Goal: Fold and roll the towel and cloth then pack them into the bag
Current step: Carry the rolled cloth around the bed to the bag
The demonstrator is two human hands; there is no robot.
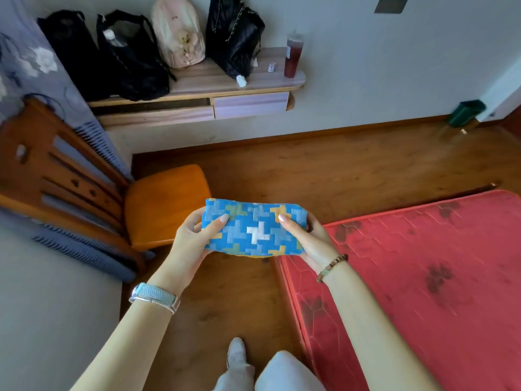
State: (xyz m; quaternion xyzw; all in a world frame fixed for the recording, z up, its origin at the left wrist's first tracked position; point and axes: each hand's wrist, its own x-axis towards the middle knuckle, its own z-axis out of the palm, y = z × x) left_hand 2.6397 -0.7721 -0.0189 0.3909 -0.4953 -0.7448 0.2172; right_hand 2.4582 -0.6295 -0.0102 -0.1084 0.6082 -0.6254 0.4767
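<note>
While rolled, towel (pixel 254 226) between both hands

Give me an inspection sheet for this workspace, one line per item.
Surface: red mattress at right, bare; wooden floor below the hands.
Job's things: blue patterned cloth, folded into a compact bundle, held in the air; three black bags and a pink backpack on the wall shelf.
Clutter: bottle of red drink on the shelf.
Hands: left hand and right hand each grip one end of the cloth.
Cables: nothing seen.
Surroundings: wooden chair with orange seat at left; green bin by the wall.
</note>
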